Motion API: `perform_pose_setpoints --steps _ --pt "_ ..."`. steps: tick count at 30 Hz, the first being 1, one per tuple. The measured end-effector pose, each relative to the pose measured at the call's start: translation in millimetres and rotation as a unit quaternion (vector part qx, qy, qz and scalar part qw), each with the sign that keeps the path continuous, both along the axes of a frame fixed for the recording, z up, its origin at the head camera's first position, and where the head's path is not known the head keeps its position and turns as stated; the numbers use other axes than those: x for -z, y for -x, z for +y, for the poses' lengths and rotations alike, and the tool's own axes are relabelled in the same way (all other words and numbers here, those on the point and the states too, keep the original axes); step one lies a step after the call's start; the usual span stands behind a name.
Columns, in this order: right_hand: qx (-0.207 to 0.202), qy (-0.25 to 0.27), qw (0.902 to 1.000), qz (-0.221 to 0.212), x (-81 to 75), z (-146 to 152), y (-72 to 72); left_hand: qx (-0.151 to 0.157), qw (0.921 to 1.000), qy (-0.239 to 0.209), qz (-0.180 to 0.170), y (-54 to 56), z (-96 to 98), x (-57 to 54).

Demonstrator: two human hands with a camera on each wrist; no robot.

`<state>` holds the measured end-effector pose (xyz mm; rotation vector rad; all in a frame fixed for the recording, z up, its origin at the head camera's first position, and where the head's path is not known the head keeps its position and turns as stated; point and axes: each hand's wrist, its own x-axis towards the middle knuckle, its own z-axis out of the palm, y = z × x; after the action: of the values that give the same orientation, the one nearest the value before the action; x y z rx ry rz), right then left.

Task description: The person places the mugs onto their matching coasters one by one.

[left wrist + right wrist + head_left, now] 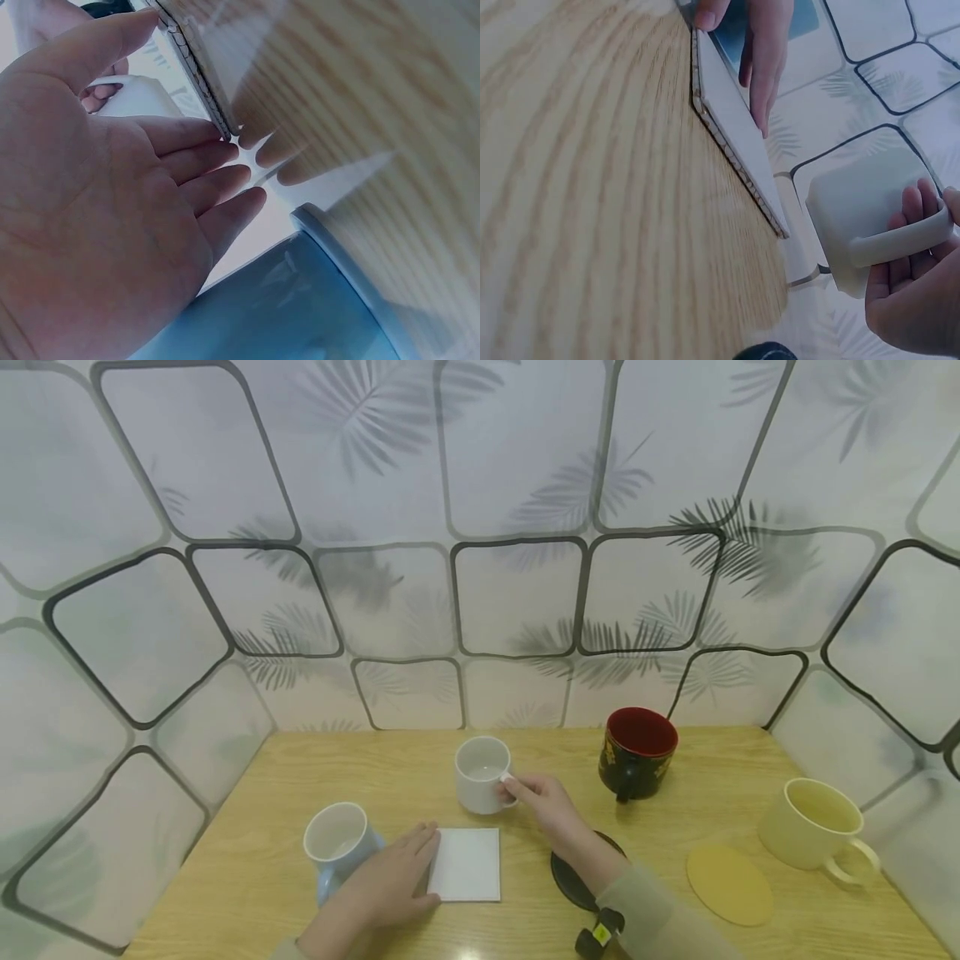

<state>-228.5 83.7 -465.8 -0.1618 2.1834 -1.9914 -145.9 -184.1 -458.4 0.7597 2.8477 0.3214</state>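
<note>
By its handle, my right hand pinches a white mug, which stands upright behind the square coaster; whether its base touches the table I cannot tell. In the right wrist view the fingers curl through the mug's handle. My left hand lies at the left side of the white square coaster, thumb and fingertips spread along its edge. The left wrist view shows those fingers nearly straight. Just left of this hand is a light blue mug, partly hidden by it.
A black round coaster lies partly under my right forearm. Behind it stands a black mug with a red inside. At the right are a yellow round coaster and a yellow mug. Patterned walls enclose the wooden table.
</note>
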Motion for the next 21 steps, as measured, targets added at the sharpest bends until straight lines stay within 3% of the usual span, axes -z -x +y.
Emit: perform_pose_setpoints --steps 21 --pt "0.028 0.024 0.999 -0.023 1.1 -2.7 -18.9 0.0 1.0 0.0 0.004 -0.7 0.2 2.4"
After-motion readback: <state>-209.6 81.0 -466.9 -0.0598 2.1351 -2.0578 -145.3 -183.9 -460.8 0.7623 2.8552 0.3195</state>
